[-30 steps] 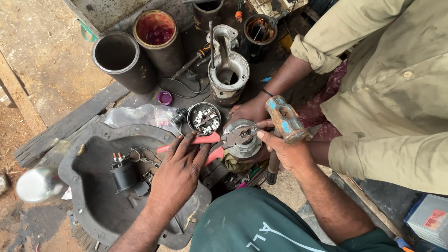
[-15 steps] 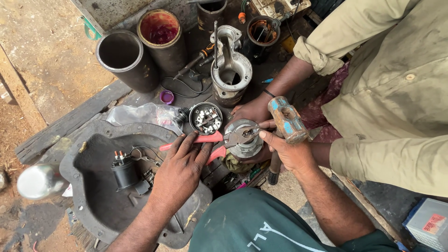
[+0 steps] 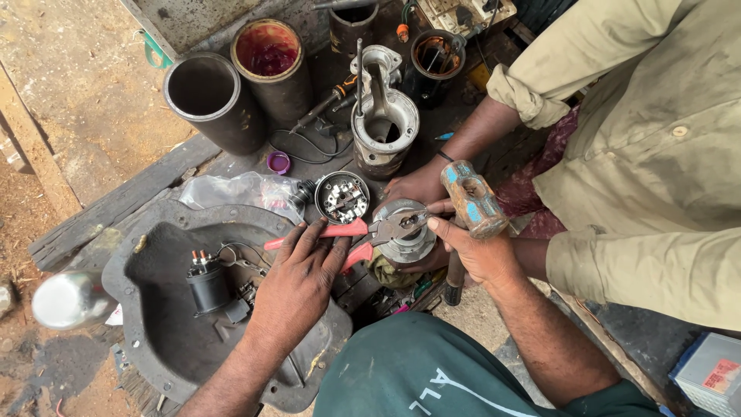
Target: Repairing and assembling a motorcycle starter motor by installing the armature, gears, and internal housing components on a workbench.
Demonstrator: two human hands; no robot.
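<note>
Left hand [image 3: 297, 282]: closed around the red handles of the pliers [image 3: 363, 232], fingers wrapped over both grips; same hold as half a second ago.
Pliers jaws: closed on a small part at the top of the round metal housing [image 3: 405, 232]; what they pinch is too small to tell.
Right hand [image 3: 478, 251]: clenched on the hammer [image 3: 471, 201] just under its head, rusty head up, handle hanging below the fist.
Change: almost none over the last second; hammer not raised, pliers at the same angle. Judged a holding or pulling phase, no blow under way.
Housing: sits between the two hands, at the edge of the dark cast pan [image 3: 139, 270].
Co-worker's hand [image 3: 421, 185]: rests against the far side of the housing, steadying it; khaki sleeve above.
Nearby: brush-holder cap [image 3: 342, 197] just beside the pliers; solenoid [image 3: 207, 282] lying in the pan; aluminium nose casting [image 3: 384, 127] upright behind.
</note>
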